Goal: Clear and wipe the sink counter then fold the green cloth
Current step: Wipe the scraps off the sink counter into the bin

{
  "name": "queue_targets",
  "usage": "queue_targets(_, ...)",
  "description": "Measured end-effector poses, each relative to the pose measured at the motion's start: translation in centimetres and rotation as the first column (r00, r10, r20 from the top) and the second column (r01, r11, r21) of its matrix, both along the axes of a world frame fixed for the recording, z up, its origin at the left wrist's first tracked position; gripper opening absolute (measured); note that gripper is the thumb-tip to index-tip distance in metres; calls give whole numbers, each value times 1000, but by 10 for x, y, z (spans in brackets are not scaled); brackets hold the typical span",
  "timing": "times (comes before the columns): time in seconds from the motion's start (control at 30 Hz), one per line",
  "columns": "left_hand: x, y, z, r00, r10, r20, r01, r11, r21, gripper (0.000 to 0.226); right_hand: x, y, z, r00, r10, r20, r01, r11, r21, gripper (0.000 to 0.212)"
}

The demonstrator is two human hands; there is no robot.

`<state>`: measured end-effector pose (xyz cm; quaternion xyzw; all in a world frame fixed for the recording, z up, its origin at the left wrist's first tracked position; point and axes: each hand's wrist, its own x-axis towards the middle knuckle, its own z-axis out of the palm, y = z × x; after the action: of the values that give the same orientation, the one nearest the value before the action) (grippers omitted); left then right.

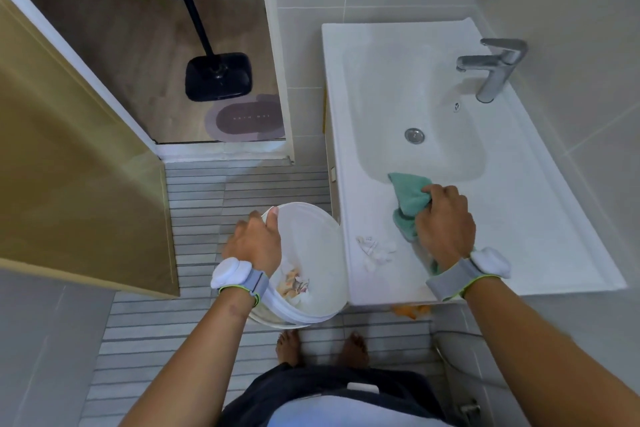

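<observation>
My right hand grips a bunched green cloth and presses it on the white sink counter just in front of the basin. A small pile of white paper scraps lies on the counter near its left edge, left of the cloth. My left hand holds the rim of a white bin, which hangs tilted right against the counter's left edge. Crumpled scraps lie inside the bin.
A chrome tap stands at the back of the basin, with the drain in the middle. An orange item peeks out below the counter's front edge. A wooden door stands open at the left. My bare feet are on striped floor tiles.
</observation>
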<state>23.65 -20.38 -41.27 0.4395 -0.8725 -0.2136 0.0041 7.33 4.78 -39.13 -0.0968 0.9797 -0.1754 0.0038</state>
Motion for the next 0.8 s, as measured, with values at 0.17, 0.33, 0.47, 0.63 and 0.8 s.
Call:
queue_targets(0.17,5,4,4,1000,8,-4,-8,1000,-4,62,46,-17,-13,993,-79,90,87,991,-100,34)
queue_targets(0.33,3,6,8,1000,29,3,-29,999,-15,62,74,-49,-16,987,-55,152,83,980,-182,35)
queue_targets(0.47,2,7,10,1000,26,9,-26,999,-20,61,84,-73,-19,981,17,191,36,962,-272,39)
queue_targets(0.63,0,9,12,999,31,18,-31,1000,-2,61,97,-105,-18,968,72,242,27,924,-382,41)
queue_targets(0.8,2,7,12,999,35,18,-35,999,2,60,89,-108,-5,976,101,191,5,873,-489,41)
